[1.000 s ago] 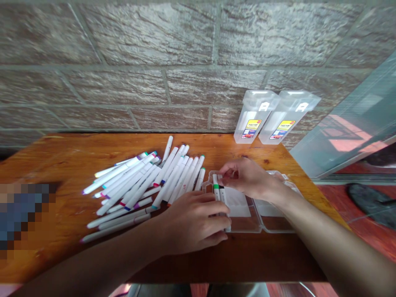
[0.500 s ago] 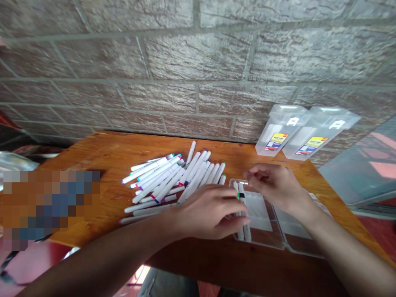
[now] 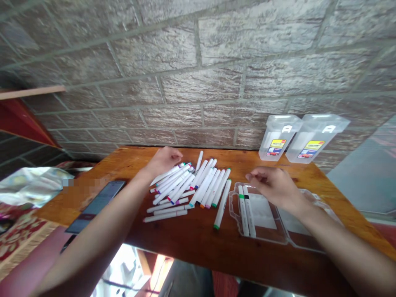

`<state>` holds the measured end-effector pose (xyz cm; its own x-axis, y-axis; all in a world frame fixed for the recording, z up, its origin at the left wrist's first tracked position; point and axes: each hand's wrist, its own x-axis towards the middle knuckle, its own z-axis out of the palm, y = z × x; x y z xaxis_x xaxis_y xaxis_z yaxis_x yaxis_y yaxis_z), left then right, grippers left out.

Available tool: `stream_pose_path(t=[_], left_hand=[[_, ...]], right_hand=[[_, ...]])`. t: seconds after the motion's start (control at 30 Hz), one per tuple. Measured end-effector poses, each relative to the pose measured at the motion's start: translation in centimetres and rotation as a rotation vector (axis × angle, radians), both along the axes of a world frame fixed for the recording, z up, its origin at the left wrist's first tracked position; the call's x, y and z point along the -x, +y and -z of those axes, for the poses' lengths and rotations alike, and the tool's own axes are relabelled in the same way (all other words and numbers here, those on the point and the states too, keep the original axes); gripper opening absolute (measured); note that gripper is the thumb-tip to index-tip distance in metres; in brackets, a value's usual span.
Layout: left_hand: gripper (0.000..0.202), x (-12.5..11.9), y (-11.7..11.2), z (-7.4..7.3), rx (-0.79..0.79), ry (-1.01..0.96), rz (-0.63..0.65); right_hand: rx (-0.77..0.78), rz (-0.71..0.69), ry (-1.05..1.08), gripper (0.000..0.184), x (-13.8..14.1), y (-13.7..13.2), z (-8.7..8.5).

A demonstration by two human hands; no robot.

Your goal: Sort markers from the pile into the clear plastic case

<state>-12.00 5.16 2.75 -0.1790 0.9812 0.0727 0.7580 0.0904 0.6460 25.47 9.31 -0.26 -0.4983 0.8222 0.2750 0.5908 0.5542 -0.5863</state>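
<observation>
My left hand [image 3: 167,160] hovers at the far left edge of a loose pile of white markers [image 3: 185,183], fingers curled in and no marker showing in them. My right hand [image 3: 272,183] is held over the open clear plastic case [image 3: 269,237], its fingers bent together with nothing visible between them. Two markers, one with a green band [image 3: 243,212] and one with a black band [image 3: 250,212], lie side by side along the case's left side. Apart from the pile, a green-tipped marker [image 3: 222,206] lies just left of the case.
Two upright translucent cases [image 3: 278,134] with yellow and blue labels stand at the back right, against the brick wall [image 3: 221,82]. A phone [image 3: 97,206] lies at the table's left side, partly behind my left forearm. A patterned cloth [image 3: 21,243] is at the far left.
My left hand has moved from over the case to the far left of the pile. The two banded markers now show fully. My right hand stays near the case; the view has shifted.
</observation>
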Motion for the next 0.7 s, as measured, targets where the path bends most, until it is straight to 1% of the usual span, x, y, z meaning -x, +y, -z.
stream_pose_path(t=[0.07, 0.13, 0.23, 0.33, 0.5, 0.6, 0.7], left_hand=[[0.025, 1.9, 0.1, 0.7, 0.079, 0.045, -0.018], [0.027, 3.1, 0.0, 1.1, 0.173, 0.052, 0.013], [0.034, 3.6, -0.2, 1.3, 0.262, 0.042, 0.072], [0.035, 3.7, -0.1, 1.2, 0.304, 0.048, 0.113], [0.027, 4.1, 0.4, 1.5, 0.288, 0.121, 0.135], [0.018, 4.3, 0.7, 1.7, 0.231, 0.190, 0.106], [0.015, 4.3, 0.6, 1.4, 0.163, 0.219, 0.063]], right_hand=[[-0.008, 0.000, 0.008, 0.033, 0.1, 0.0, 0.0], [-0.015, 0.002, 0.016, 0.033, 0.1, 0.0, 0.0], [-0.019, 0.009, 0.014, 0.032, 0.1, 0.0, 0.1], [-0.008, 0.014, 0.002, 0.031, 0.1, 0.0, 0.0], [-0.004, 0.004, -0.002, 0.031, 0.1, 0.0, -0.1], [-0.012, -0.007, 0.001, 0.032, 0.1, -0.1, -0.2], [-0.019, -0.013, 0.002, 0.032, 0.2, -0.1, -0.3]])
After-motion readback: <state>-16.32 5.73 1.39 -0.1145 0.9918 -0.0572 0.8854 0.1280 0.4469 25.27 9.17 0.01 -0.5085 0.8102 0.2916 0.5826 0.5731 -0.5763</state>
